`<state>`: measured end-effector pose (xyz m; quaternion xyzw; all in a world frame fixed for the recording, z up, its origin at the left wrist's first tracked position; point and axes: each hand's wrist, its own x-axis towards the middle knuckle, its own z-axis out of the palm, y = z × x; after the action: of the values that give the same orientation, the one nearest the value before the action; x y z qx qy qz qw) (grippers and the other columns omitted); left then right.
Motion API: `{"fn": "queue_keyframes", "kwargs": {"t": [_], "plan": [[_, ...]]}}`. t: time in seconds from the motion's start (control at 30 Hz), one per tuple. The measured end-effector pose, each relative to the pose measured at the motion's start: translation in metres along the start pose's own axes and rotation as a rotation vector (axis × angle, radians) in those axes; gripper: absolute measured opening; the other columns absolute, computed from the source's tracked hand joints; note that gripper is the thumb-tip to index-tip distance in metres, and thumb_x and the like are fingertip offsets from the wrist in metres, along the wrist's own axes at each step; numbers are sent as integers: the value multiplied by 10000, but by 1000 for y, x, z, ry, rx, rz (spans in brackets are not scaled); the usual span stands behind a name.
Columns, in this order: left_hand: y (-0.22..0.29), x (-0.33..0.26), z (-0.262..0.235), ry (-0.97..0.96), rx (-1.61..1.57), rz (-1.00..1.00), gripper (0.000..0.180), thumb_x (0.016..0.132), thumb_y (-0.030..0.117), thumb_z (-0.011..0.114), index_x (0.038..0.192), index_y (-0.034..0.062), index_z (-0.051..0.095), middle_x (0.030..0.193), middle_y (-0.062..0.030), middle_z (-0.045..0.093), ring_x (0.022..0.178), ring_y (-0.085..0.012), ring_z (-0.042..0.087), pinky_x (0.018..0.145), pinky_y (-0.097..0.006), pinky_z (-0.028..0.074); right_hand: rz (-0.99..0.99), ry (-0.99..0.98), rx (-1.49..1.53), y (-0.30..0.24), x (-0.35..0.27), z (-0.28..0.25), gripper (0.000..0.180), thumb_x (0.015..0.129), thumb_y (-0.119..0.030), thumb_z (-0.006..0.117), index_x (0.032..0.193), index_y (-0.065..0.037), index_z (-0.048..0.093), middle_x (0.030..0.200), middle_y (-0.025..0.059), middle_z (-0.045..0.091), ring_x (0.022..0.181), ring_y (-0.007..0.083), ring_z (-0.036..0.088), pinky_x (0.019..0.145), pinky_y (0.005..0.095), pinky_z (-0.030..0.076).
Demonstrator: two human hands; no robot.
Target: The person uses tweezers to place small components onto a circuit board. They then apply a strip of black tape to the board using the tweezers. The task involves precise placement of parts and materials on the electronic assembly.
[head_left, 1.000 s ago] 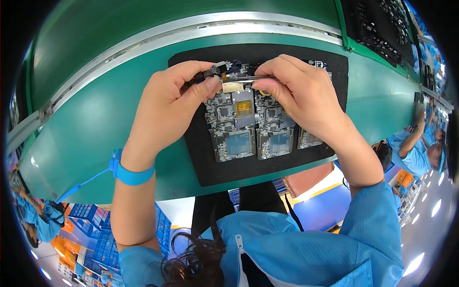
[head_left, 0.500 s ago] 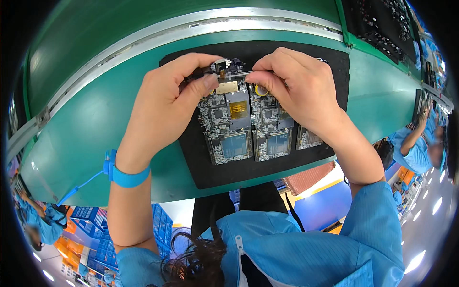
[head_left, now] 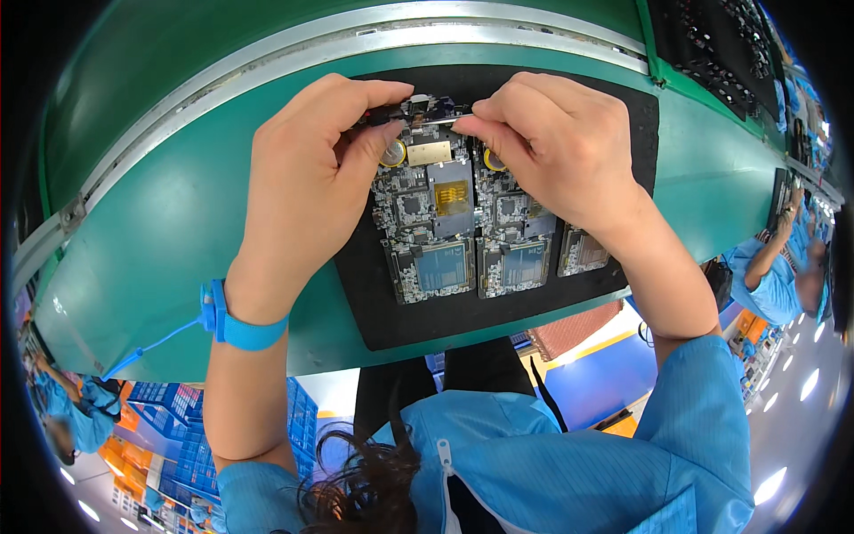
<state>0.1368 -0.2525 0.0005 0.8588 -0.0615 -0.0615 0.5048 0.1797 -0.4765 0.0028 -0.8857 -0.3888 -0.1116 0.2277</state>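
Note:
A panel of circuit boards (head_left: 449,227) lies on a black mat (head_left: 463,316) on the green bench. My left hand (head_left: 307,178) and my right hand (head_left: 551,147) meet at the panel's far edge, and the fingertips of both pinch a small dark part (head_left: 425,111) there. My right hand covers the panel's right side, so only one board's lower end (head_left: 583,251) shows beneath it. A blue strap (head_left: 238,327) with a coiled cord circles my left wrist.
A metal rail (head_left: 267,53) runs along the far side of the green bench (head_left: 151,240). A black tray of small parts (head_left: 721,53) sits at the upper right. Another person in a blue coat (head_left: 769,276) works at the right; a second one (head_left: 76,414) is at lower left.
Both hands have stayed together at the far edge of the panel. The view has shifted slightly, so the mat and hands now sit a little higher in the picture.

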Motion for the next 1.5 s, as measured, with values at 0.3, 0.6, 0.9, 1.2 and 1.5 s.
{"fn": "queue_keyframes", "kwargs": {"t": [0.3,0.6,0.9,1.2,1.5], "plan": [[0,-1,9,92,-34,69,202,840,-81,650,1020,-5,700,868,-101,637,729,-213,618,656,-297,501,-116,-12,-31,11,5,-3,253,764,-245,768,727,-108,558,662,26,548,609,226,602,493,352,436],[2,-8,13,92,5,59,293,915,-42,632,1202,5,675,956,-47,630,846,-109,611,766,-243,503,-307,-31,28,29,18,-4,216,734,-188,821,776,-83,636,707,32,613,615,239,613,520,344,463],[-1,-9,16,100,-28,21,311,929,-40,619,1233,8,664,975,-41,626,820,-99,618,765,-238,510,-353,-228,164,38,46,-14,268,800,-245,727,722,-95,518,648,55,531,596,263,592,515,376,465],[-5,-11,25,231,11,137,292,881,-45,635,1132,79,720,891,-84,655,739,-211,628,646,-296,506,-355,-201,11,29,33,-14,220,758,-231,801,779,-87,636,708,37,614,630,245,619,528,351,460],[-4,-13,24,196,51,143,294,910,-44,627,1178,48,704,941,-72,652,789,-141,636,718,-260,517,-137,20,-179,-4,-14,-8,212,785,-226,727,793,-120,543,716,14,508,640,183,578,533,319,452]]}}
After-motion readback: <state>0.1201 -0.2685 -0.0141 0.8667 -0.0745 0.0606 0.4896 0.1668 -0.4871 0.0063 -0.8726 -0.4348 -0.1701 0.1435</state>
